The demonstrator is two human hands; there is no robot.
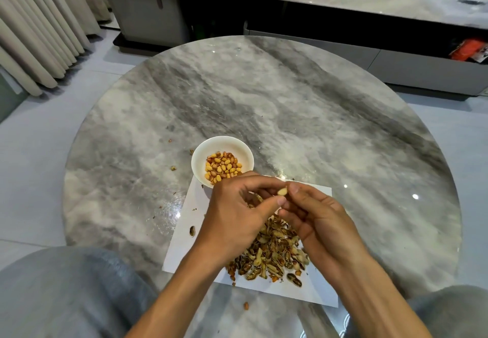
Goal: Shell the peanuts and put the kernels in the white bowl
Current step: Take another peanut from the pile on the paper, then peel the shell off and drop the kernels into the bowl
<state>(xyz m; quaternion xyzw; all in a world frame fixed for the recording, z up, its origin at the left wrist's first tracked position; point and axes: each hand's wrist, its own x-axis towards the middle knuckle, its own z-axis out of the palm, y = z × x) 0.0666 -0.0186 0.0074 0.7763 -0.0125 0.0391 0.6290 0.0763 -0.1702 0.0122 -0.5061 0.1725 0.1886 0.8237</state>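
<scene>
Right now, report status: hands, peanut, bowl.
Left hand and right hand both pinching one peanut. White bowl holds kernels, just beyond. Nothing in the way.

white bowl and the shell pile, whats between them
In the head view, both hands: the left hand and right hand pinch a peanut over the white paper, between white bowl and shell pile.

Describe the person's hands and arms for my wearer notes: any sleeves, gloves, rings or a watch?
Both arms are bare as far as the frame shows: no sleeves and no gloves. The left hand and the right hand show no rings, and neither wrist shows a watch or band. The fingernails are short and unpainted. Grey fabric covers the knees at the bottom corners.
</scene>
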